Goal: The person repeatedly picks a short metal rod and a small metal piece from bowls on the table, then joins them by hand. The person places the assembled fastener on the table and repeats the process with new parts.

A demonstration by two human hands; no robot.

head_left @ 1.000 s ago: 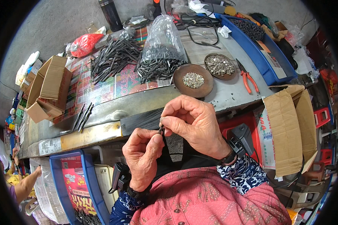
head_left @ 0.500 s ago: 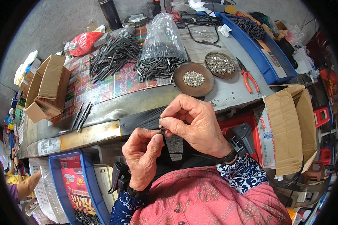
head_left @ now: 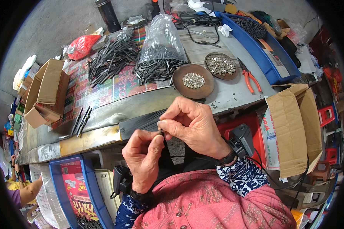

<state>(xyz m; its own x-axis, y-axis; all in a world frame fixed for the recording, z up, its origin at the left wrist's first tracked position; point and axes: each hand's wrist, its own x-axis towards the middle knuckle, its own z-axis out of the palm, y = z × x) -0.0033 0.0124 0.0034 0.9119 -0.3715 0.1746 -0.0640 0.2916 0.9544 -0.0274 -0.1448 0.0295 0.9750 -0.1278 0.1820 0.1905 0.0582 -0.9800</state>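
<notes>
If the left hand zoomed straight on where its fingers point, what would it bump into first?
Probably the right hand! Its fingertips are just ahead, close by the small dark piece the left hand pinches. How deep each hand sits is hard to tell, so it might slip under.

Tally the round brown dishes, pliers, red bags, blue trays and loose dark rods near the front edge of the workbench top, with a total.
Round brown dishes: 2
Pliers: 1
Red bag: 1
Blue tray: 1
Loose dark rods: 3
Total: 8

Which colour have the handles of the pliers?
The handles are orange-red, seen best in the head view.
</notes>
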